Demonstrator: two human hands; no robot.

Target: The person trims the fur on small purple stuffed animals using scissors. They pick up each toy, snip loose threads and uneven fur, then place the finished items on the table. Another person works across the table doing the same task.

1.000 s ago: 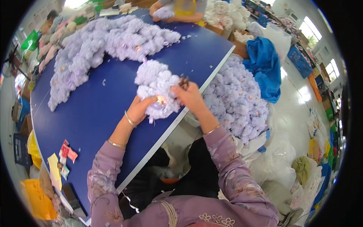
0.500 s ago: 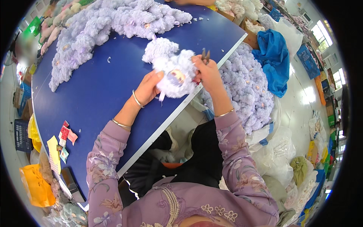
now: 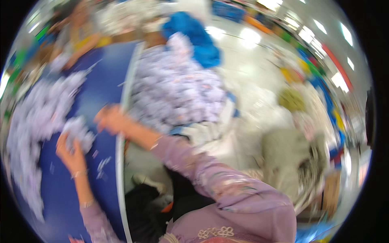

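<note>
The picture is smeared by motion. My left hand point(image 3: 72, 156) is on a fluffy lavender plush piece point(image 3: 82, 133) on the blue table, its fingers curled round the near side. Just right of that piece, close to the table's metal edge, is my right hand point(image 3: 111, 119). Its fingers are too blurred to show whether they still hold the dark snips seen earlier. A pale lavender plush point(image 3: 180, 43) shows at the far side of a big heap of similar plush point(image 3: 178, 89), overlapping the blue bag; whether it touches the heap I cannot tell.
More lavender plush point(image 3: 44, 109) lies in a long bank on the blue table point(image 3: 103, 186), with white scraps point(image 3: 103, 166) near my left hand. Another person point(image 3: 79, 34) is at the far end. Beyond the heap are a blue bag point(image 3: 190, 30) and clear plastic bags point(image 3: 263, 107).
My view has swung right. The faced plush doll has left my hands, and my left hand has moved onto another plush piece. A pale plush now shows at the heap's far side.
</note>
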